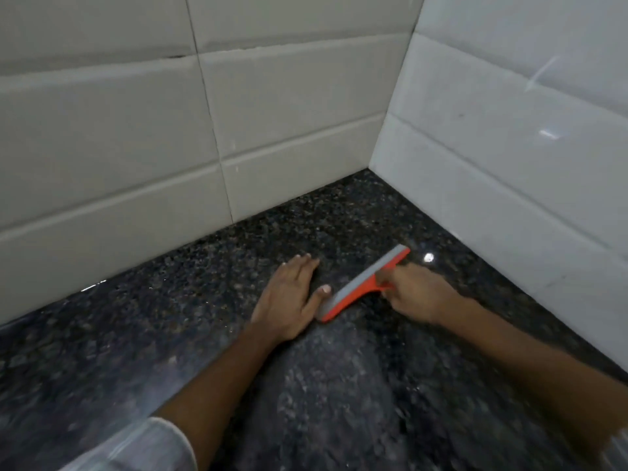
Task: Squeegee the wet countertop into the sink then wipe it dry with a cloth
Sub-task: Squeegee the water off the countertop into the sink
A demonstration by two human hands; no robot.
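Note:
An orange squeegee (365,283) with a grey blade lies on the dark speckled granite countertop (190,321), angled from lower left to upper right. My right hand (413,294) is closed around its handle just behind the blade. My left hand (289,299) rests flat on the counter with fingers together, its thumb touching the near end of the blade. Neither a sink nor a cloth is in view.
White tiled walls (136,137) meet in a corner (373,164) behind and to the right of the hands. The counter shines with glints near the blade's far end (429,257). A white sleeve (142,447) covers my left forearm.

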